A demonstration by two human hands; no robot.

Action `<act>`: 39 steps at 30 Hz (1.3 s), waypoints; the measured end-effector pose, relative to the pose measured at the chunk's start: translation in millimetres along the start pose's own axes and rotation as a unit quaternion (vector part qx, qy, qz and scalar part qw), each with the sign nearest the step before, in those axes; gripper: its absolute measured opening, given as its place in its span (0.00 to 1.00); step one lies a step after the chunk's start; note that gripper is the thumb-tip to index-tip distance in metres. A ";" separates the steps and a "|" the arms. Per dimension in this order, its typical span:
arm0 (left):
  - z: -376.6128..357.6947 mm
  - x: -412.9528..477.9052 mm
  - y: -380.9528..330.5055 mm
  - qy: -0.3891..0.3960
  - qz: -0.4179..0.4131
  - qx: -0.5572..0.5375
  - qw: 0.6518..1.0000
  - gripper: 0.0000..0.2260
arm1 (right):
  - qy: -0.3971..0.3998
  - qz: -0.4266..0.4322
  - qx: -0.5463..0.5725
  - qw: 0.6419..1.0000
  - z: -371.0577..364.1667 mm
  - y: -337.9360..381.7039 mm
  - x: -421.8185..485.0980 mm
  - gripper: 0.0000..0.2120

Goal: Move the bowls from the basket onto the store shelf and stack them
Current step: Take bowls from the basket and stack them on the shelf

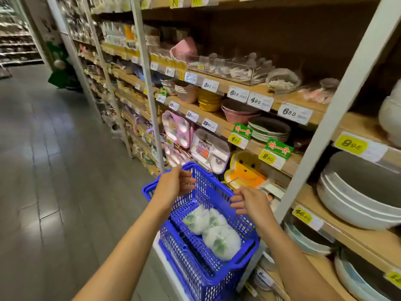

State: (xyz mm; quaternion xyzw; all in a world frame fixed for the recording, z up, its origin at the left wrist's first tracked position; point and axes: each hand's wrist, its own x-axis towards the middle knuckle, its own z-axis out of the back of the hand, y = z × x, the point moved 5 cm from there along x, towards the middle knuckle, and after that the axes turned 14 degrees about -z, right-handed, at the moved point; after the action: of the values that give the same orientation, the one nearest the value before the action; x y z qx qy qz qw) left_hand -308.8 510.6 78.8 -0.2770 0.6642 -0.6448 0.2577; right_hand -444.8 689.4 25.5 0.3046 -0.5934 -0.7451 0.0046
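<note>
Bowls in a row along basket

Blue basket, white-green bowls

A blue plastic lattice basket stands tilted just beside the store shelf, seemingly nested in a second blue one. On its bottom lie several white bowls with green markings, bunched in a row toward the near corner, apparently in clear wrapping; blur hides their count. The shelf has wooden boards, white uprights and price tags, and carries stacked crockery.
</note>
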 end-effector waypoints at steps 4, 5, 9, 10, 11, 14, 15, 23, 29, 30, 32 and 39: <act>17.5 35.8 57.2 0.000 0.067 0.038 0.997 0.18 | 0.021 -0.059 -0.039 0.997 -29.5 -28.5 61.0 0.10; 22.4 43.4 69.7 -0.003 0.083 0.051 0.995 0.18 | 0.028 -0.075 -0.051 0.996 -37.2 -35.9 76.1 0.09; 40.7 67.2 114.1 -0.030 0.163 0.073 0.983 0.14 | 0.057 -0.151 -0.093 0.983 -66.2 -65.7 132.5 0.10; 45.0 73.6 123.2 -0.034 0.179 0.083 0.980 0.14 | 0.057 -0.165 -0.106 0.979 -72.1 -71.7 146.6 0.11; 48.1 80.2 131.3 -0.037 0.192 0.090 0.977 0.13 | 0.057 -0.174 -0.125 0.975 -77.0 -77.2 160.5 0.12; 52.9 101.3 158.6 -0.063 0.232 0.083 0.967 0.11 | 0.068 -0.203 -0.155 0.964 -89.9 -88.2 195.5 0.14; 53.1 107.5 168.1 -0.080 0.243 0.080 0.963 0.10 | 0.068 -0.216 -0.164 0.960 -93.4 -91.3 204.5 0.14; 15.4 147.0 290.9 -0.127 0.386 -0.043 0.913 0.16 | 0.028 -0.240 -0.340 0.909 -136.5 -116.3 278.4 0.15; -24.2 163.0 369.4 -0.121 0.461 -0.149 0.866 0.15 | 0.012 -0.262 -0.417 0.870 -168.4 -144.3 318.7 0.16; -29.2 166.0 381.9 -0.128 0.468 -0.158 0.860 0.16 | 0.016 -0.266 -0.426 0.864 -171.1 -149.7 325.5 0.16; -34.5 168.2 402.0 -0.146 0.468 -0.155 0.858 0.18 | 0.017 -0.249 -0.472 0.845 -176.9 -156.9 339.2 0.17; -14.9 171.9 444.7 -0.151 0.521 -0.002 0.840 0.16 | 0.065 -0.250 -0.561 0.786 -193.3 -183.3 369.0 0.21</act>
State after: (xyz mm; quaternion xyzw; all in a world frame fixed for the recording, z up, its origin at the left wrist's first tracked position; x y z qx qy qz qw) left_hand -457.7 407.5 -362.5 0.0150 0.6647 -0.3642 0.6521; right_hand -591.5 437.3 -323.8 0.4338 0.0281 -0.9002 0.0271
